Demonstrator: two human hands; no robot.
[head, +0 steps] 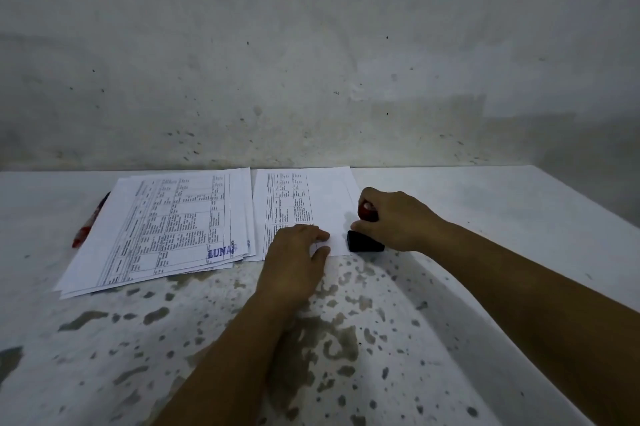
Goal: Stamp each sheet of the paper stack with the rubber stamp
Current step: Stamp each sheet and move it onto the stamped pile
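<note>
Matt printed paper sheets (304, 204) — mottled, worn tabletop (346, 339).

My desk and what lies on it

The mottled white desk (346, 339) carries a fanned pile of stamped sheets (156, 231) far left, a red pen (90, 221) just beside it, and the paper stack (304, 204) to its right.

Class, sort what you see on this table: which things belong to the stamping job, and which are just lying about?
Belongs to the job:
rubber stamp, gripped by the right hand
sheet being stamped, pressed by the left hand
stamped pile

Lying about:
red pen, beside the pile
</note>
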